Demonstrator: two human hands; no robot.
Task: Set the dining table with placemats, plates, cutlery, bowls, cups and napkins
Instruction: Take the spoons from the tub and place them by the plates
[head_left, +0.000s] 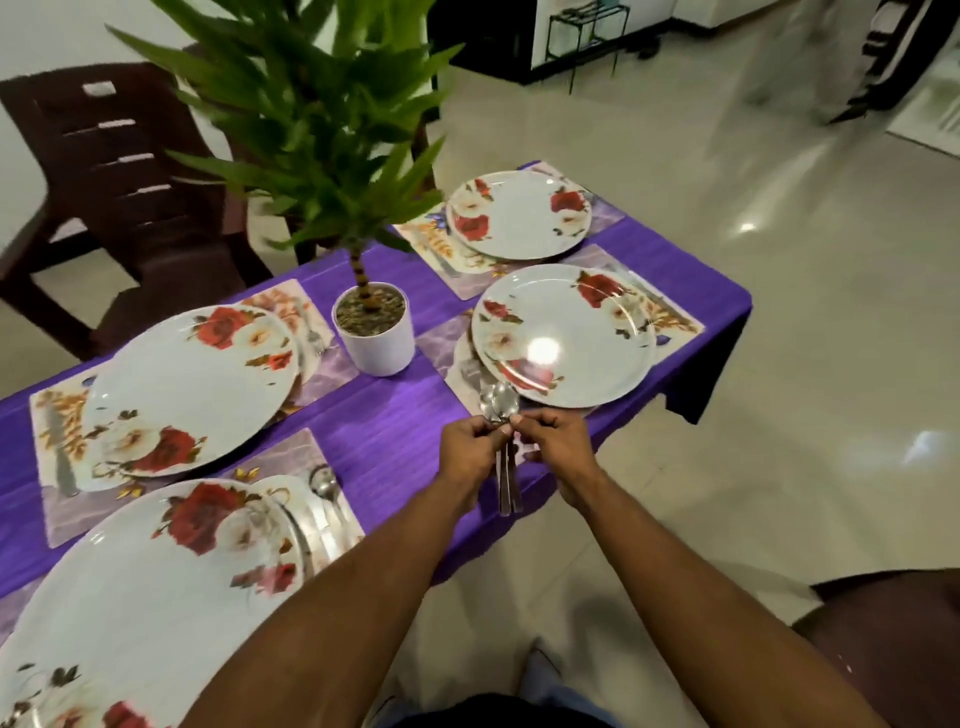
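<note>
Several white plates with red roses sit on placemats on the purple-clothed table (395, 441). My left hand (470, 449) and my right hand (553, 441) meet at the table's near edge, both gripping a bunch of steel spoons (500, 402). The spoon bowls point toward the near right plate (563, 335), just short of its rim; the handles hang down between my wrists. Another spoon (324, 486) lies on the placemat beside the near left plate (150, 587). Two more plates stand at the far right (519, 213) and the far left (189, 395).
A potted plant in a white pot (375, 332) stands mid-table, its leaves spreading over the far side. A dark brown chair (119, 171) is behind the table at left; another dark chair (893, 639) is at lower right. Tiled floor lies to the right.
</note>
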